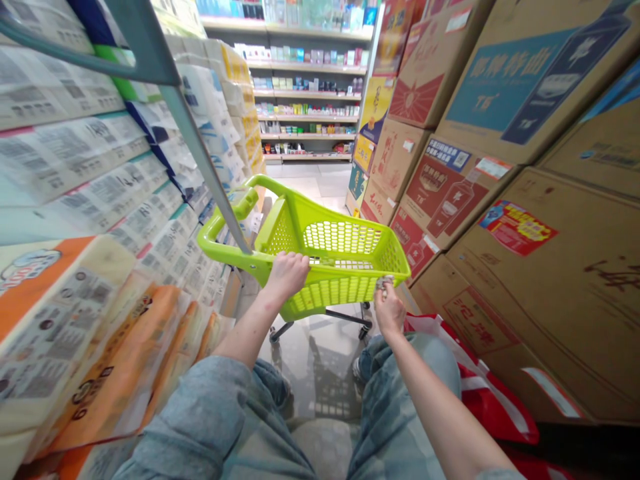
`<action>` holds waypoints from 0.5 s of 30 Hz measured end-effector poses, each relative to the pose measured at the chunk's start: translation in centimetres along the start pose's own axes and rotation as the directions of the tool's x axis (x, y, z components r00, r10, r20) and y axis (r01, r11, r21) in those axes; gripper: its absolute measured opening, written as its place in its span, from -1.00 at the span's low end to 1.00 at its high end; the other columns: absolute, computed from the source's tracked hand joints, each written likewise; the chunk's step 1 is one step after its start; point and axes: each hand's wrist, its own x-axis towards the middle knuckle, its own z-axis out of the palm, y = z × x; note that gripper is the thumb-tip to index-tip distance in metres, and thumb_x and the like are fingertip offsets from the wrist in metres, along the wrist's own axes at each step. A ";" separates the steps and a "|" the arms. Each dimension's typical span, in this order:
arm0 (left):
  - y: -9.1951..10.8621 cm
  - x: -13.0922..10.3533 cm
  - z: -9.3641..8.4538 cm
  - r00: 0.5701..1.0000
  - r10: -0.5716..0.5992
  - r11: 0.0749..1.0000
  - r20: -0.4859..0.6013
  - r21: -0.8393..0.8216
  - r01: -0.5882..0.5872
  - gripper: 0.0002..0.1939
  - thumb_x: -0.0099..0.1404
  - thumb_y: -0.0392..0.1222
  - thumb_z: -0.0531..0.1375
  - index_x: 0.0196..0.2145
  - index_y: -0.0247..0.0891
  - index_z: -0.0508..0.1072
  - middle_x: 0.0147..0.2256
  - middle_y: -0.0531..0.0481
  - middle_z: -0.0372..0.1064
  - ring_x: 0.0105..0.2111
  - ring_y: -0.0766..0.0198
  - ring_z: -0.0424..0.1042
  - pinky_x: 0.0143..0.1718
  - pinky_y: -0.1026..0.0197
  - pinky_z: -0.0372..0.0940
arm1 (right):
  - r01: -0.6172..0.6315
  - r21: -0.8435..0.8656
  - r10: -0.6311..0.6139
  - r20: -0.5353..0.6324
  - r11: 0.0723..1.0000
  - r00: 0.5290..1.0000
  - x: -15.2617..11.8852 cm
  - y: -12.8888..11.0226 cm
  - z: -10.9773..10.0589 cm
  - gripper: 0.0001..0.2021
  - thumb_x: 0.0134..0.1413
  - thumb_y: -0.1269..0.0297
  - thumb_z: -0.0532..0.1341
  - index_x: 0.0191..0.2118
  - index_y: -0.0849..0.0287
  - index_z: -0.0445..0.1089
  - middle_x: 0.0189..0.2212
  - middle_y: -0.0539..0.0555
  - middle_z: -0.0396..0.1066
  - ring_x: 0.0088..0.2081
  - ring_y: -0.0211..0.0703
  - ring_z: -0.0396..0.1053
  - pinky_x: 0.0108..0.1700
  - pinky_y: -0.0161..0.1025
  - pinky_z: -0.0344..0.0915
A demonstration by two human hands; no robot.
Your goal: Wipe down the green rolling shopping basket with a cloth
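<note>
A lime-green shopping cart (345, 287) stands sideways in front of my knees, its perforated basket turned to the right. My left hand (290, 272) is closed over the near rim of the basket, close to the handle end. At the basket's right end, my right hand (389, 310) is closed on a small crumpled greyish-white cloth (385, 283), which touches or nearly touches the rim corner. Whether it is cloth or tissue is hard to tell. A grey pole (210, 167) rises from the cart's handle end toward the upper left.
Stacked cardboard boxes (540, 253) wall the right side, with a red bag (480, 387) beside my right leg. Packs of paper tissue (85, 320) are piled on the left. Ahead, shelves (310, 93) hold small goods beyond a tiled floor (320, 180).
</note>
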 end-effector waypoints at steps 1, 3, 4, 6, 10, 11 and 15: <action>0.0 0.0 0.0 1.000 0.000 1.000 0.001 -0.002 0.000 -0.81 0.28 -0.25 0.01 -0.36 -0.34 0.39 -0.38 -0.21 0.41 -0.32 0.06 0.39 -0.31 0.09 0.06 | 0.013 0.003 -0.013 0.000 1.000 1.000 -0.1 -0.1 0.2 -0.68 0.14 0.23 0.02 -0.08 0.15 0.42 -0.50 0.09 0.43 -0.52 -0.21 0.22 -0.46 -0.28 -0.11; 0.0 0.0 -0.1 1.000 0.001 1.000 0.001 -0.004 -0.001 -0.81 0.28 -0.25 0.01 -0.36 -0.35 0.39 -0.38 -0.21 0.41 -0.32 0.07 0.38 -0.32 0.09 0.06 | 0.045 0.005 -0.045 -0.013 0.999 0.999 -0.2 -0.2 0.3 -0.70 0.13 0.21 0.04 -0.15 0.15 0.45 -0.48 0.09 0.44 -0.51 -0.21 0.24 -0.46 -0.29 -0.10; 0.0 0.0 -0.1 1.000 0.002 1.000 0.000 -0.004 -0.002 -0.81 0.27 -0.25 0.01 -0.36 -0.35 0.39 -0.39 -0.21 0.41 -0.32 0.06 0.38 -0.32 0.08 0.06 | 0.073 0.009 -0.073 -0.021 0.997 0.997 -0.2 -0.1 0.2 -0.71 0.13 0.21 0.05 -0.17 0.15 0.46 -0.46 0.10 0.46 -0.50 -0.21 0.26 -0.45 -0.29 -0.07; 0.0 0.0 -0.1 1.000 0.004 1.000 -0.003 -0.004 -0.004 -0.81 0.27 -0.25 0.01 -0.36 -0.35 0.39 -0.39 -0.21 0.40 -0.33 0.06 0.38 -0.32 0.08 0.06 | 0.165 0.033 -0.164 -0.031 0.986 0.986 -0.2 -0.1 0.1 -0.71 0.12 0.19 0.07 -0.17 0.15 0.47 -0.40 0.11 0.48 -0.44 -0.20 0.31 -0.42 -0.31 -0.01; 0.0 0.1 0.0 1.000 -0.004 1.000 -0.002 -0.010 0.004 -0.81 0.27 -0.25 0.01 -0.36 -0.35 0.39 -0.38 -0.21 0.41 -0.32 0.05 0.39 -0.31 0.07 0.06 | 0.307 0.105 -0.305 -0.034 0.946 0.952 -0.5 -0.8 0.2 -0.67 0.16 0.17 0.02 -0.16 0.17 0.47 -0.27 0.15 0.50 -0.31 -0.16 0.37 -0.32 -0.31 0.10; 0.0 0.1 0.0 1.000 -0.006 1.000 -0.001 -0.011 0.006 -0.81 0.27 -0.25 0.01 -0.36 -0.35 0.39 -0.38 -0.21 0.41 -0.32 0.05 0.39 -0.31 0.07 0.06 | 0.305 0.116 -0.303 -0.032 0.945 0.952 -0.6 -1.2 0.4 -0.65 0.17 0.17 0.00 -0.15 0.18 0.46 -0.26 0.17 0.49 -0.30 -0.15 0.38 -0.30 -0.31 0.11; 0.0 0.2 0.0 1.000 -0.008 1.000 -0.001 -0.008 0.008 -0.81 0.28 -0.25 0.01 -0.36 -0.35 0.39 -0.38 -0.21 0.42 -0.31 0.05 0.39 -0.31 0.07 0.06 | 0.257 0.180 -0.263 0.014 0.950 0.965 -1.3 -2.9 1.1 -0.63 0.17 0.17 -0.03 -0.13 0.21 0.44 -0.28 0.20 0.49 -0.32 -0.12 0.37 -0.31 -0.28 0.13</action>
